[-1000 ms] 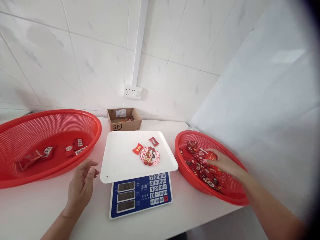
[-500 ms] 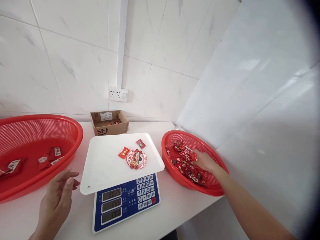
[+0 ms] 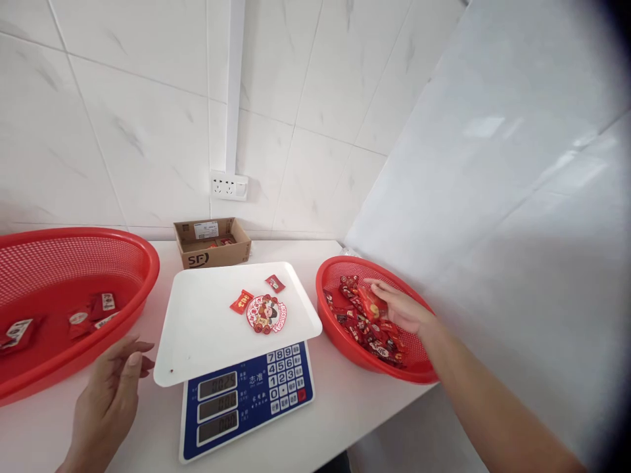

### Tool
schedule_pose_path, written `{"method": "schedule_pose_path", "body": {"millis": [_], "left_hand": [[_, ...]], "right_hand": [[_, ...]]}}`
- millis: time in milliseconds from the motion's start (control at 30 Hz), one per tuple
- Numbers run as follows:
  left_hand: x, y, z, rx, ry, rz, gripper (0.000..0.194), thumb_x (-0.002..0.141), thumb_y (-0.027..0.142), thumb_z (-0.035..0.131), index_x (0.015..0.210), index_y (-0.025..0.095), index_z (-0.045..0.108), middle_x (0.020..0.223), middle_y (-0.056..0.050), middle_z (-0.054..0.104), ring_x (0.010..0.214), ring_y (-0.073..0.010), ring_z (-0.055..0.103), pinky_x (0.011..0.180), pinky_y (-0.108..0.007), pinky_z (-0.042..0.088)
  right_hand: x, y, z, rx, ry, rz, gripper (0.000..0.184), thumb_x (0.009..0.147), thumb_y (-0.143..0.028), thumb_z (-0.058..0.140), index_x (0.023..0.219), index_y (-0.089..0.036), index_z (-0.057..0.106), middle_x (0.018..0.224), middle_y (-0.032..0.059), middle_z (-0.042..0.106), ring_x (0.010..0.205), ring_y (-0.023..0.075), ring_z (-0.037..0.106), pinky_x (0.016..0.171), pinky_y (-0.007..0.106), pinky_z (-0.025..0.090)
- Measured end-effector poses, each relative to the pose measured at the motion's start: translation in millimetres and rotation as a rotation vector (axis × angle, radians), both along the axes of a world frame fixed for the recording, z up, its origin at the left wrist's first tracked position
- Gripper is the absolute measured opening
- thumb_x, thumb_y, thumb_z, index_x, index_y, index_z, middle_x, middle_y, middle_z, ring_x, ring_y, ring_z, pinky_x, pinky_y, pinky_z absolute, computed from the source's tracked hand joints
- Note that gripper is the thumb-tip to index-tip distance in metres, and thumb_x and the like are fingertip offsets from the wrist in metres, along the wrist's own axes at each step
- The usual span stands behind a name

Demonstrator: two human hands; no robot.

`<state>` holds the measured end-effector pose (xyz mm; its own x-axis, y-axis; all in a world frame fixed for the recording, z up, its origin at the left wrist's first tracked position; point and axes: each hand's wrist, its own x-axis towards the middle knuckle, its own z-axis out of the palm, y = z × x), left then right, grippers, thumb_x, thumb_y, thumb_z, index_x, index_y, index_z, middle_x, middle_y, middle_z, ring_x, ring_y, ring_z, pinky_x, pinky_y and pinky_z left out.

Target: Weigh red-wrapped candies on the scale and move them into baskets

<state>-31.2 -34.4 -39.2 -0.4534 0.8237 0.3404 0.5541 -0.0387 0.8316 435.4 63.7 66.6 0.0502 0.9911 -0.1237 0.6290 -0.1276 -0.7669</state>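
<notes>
Over the right red basket (image 3: 323,328), my right hand (image 3: 401,310) pinches a red wrapped candy (image 3: 373,306) between thumb and fingers. Below it lie several red and dark wrapped candies (image 3: 379,341). My left hand (image 3: 111,394) is empty, its fingers loosely bent and thumb apart, beside the near left corner of the white weighing tray (image 3: 207,315). On that tray are two small red packets, one orange-red (image 3: 241,301) and one dark red (image 3: 275,284), and a round cartoon-figure piece (image 3: 266,314). The blue scale (image 3: 251,394) has a keypad and dim displays; the top one seems to read 0.025.
A large red basket (image 3: 152,263) with several red packets (image 3: 91,315) stands at the left. Behind the scale, an open cardboard box (image 3: 217,253) holds some red items. A wall socket (image 3: 229,186) is above it. Tiled wall closes off the back; a smooth panel bounds the right.
My right hand has lifted slightly from the pile, and a red candy now shows clearly in its fingers. The left hand has barely moved. The view has shifted slightly.
</notes>
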Motion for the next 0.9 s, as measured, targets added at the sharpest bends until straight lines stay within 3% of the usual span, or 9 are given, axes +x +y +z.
{"method": "schedule_pose_path", "body": {"millis": [67,167,300,400,467,633,733,833,900], "left_hand": [[-1.7,0.8,-1.4,0.004,0.01,0.004,0.039,0.083,0.058,0.038,0.096,0.024,0.054,0.083,-0.005,0.063,0.063,-0.0193,0.063,0.056,-0.035,0.054],[-2.4,1.8,-2.6,0.02,0.02,0.007,0.038,0.083,0.055,0.039,0.096,0.023,0.054,0.083,-0.004,0.063,0.062,-0.0176,0.062,0.056,-0.033,0.054],[-1.7,2.3,-2.8,0.053,0.015,0.014,0.037,0.083,0.053,0.04,0.099,0.023,0.053,0.083,-0.004,0.064,0.06,-0.0165,0.062,0.054,-0.031,0.054],[-1.4,1.8,-2.0,0.063,0.003,0.016,0.036,0.083,0.052,0.04,0.099,0.022,0.052,0.085,-0.004,0.065,0.059,-0.0157,0.062,0.054,-0.03,0.054],[-1.9,1.2,-1.6,0.069,-0.003,0.019,0.035,0.083,0.051,0.039,0.099,0.022,0.052,0.086,-0.004,0.065,0.06,-0.0156,0.062,0.054,-0.029,0.054],[-3.2,-0.3,-2.1,0.07,-0.032,0.011,0.037,0.084,0.052,0.039,0.1,0.022,0.052,0.088,-0.005,0.064,0.061,-0.0157,0.062,0.056,-0.03,0.054],[-2.0,-0.8,-2.3,0.057,-0.04,-0.003,0.04,0.083,0.054,0.038,0.101,0.021,0.052,0.089,-0.006,0.064,0.062,-0.0157,0.062,0.057,-0.03,0.054],[0.1,-1.3,-1.6,0.048,-0.038,-0.014,0.042,0.083,0.056,0.038,0.103,0.021,0.051,0.09,-0.006,0.064,0.063,-0.0158,0.061,0.058,-0.03,0.054],[1.0,-1.6,-1.0,0.045,-0.04,-0.017,0.042,0.083,0.056,0.038,0.103,0.021,0.051,0.09,-0.006,0.064,0.063,-0.0157,0.061,0.058,-0.03,0.054]], "right_hand": [[-17.3,-2.2,13.9,-0.06,0.307,0.035,0.036,0.09,-0.038,0.042,0.126,-0.029,0.045,0.115,0.0053,0.065,0.095,0.0195,0.067,0.075,0.035,0.056],[-49.7,-1.1,24.2,-0.058,0.434,0.035,0.033,0.087,-0.032,0.051,0.119,-0.028,0.049,0.118,0.0042,0.063,0.102,0.0193,0.064,0.083,0.034,0.054],[-95.0,11.0,12.6,0.014,0.324,0.072,0.024,0.084,-0.029,0.055,0.108,-0.024,0.055,0.113,0.0048,0.064,0.099,0.0197,0.064,0.082,0.033,0.054],[-122.4,23.7,-1.7,-0.01,0.268,0.165,0.028,0.089,-0.03,0.049,0.115,-0.021,0.051,0.11,0.007,0.065,0.094,0.0193,0.066,0.081,0.034,0.054],[-135.8,28.8,-7.3,-0.01,0.223,0.227,0.034,0.091,-0.033,0.046,0.123,-0.021,0.048,0.116,0.0091,0.063,0.102,0.0198,0.063,0.085,0.035,0.053],[-154.5,16.9,-9.1,0.145,-0.095,0.43,0.051,0.088,-0.031,0.051,0.137,-0.023,0.04,0.144,0.0094,0.04,0.133,0.0224,0.037,0.108,0.043,0.031],[-162.2,-0.3,-13.0,0.069,-0.218,0.578,0.056,0.089,-0.036,0.048,0.141,-0.022,0.037,0.152,0.0081,0.027,0.139,0.022,0.024,0.113,0.04,0.02],[-172.4,-13.8,-22.8,0.025,-0.314,0.559,0.063,0.088,-0.039,0.049,0.145,-0.021,0.03,0.156,0.0079,0.012,0.142,0.0233,0.009,0.115,0.041,0.015],[-180.3,-19.3,-29.5,0.055,-0.33,0.559,0.066,0.088,-0.04,0.05,0.147,-0.022,0.026,0.156,0.0079,0.009,0.143,0.0235,0.006,0.114,0.041,0.015]]}}
